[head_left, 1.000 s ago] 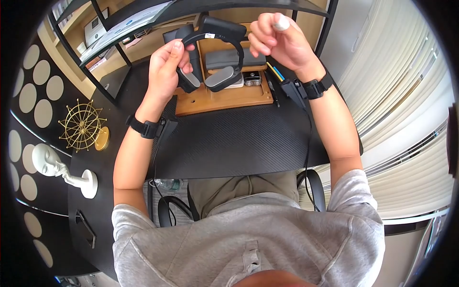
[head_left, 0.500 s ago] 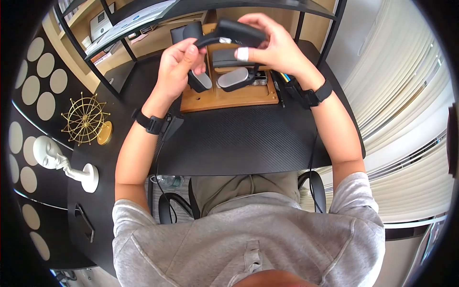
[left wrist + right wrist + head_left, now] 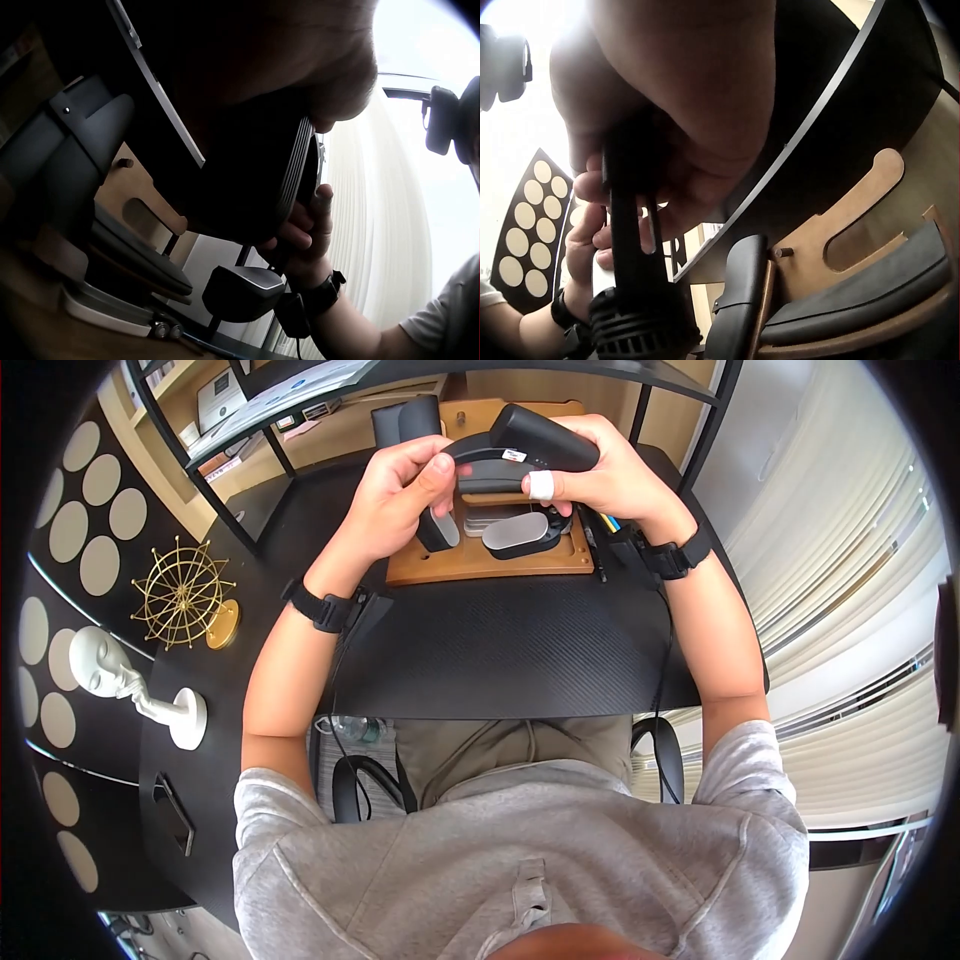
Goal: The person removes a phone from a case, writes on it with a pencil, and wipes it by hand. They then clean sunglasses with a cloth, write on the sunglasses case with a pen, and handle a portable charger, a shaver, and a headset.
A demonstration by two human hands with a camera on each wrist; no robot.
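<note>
Held up over the desk is a black headset-like device (image 3: 545, 438), a curved band with a chunky black block on top and two oval, grey-faced pods (image 3: 515, 533). My left hand (image 3: 395, 500) pinches the left part of its band between thumb and fingers. Around the block at the right, my right hand (image 3: 618, 478) has its thumb in front, wrapped in white tape (image 3: 541, 485). A ribbed black end (image 3: 641, 326) of the device fills the lower right wrist view. Behind and below stands a wooden organizer (image 3: 430, 568) with dark grey padded parts.
A gold wheel ornament (image 3: 183, 595), a white face sculpture (image 3: 98, 660) and a phone (image 3: 174, 815) lie along the desk's left side. A black shelf frame (image 3: 265, 510) rises behind. A pen (image 3: 598, 557) lies right of the organizer, near the window blinds (image 3: 830, 660).
My right hand has come down from beside the device and now grips its black block. My left hand has kept its hold on the band, and the device has shifted right in the view.
</note>
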